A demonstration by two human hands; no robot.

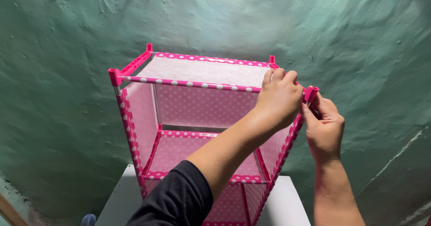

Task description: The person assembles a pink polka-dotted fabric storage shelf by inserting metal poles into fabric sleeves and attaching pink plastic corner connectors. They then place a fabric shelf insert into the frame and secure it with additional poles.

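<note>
A pink fabric rack (197, 118) with white polka dots stands upright on a white surface (287, 206), close against a rough green plastered wall (67, 28). Pink plastic corner connectors (115, 76) cap the tops of its posts, and dotted tubes frame a pale cloth shelf at the top and another tier lower down. A small blue object (89, 219), too little of it showing to identify, sits at the bottom edge beside the surface. The person's own left forearm, in a dark sleeve (179, 201), crosses in front of the rack and hides part of its lower tier and front right post.

The left hand (280, 98) reaches across the body, fingers curled down over the right end of the front top tube (188, 83), closed on it just beside the front right corner connector (310, 93). The right hand (324, 127) rises from below on the rack's outer side, wrist straight, thumb and fingertips pinched on that connector. The two hands nearly touch at that corner.
</note>
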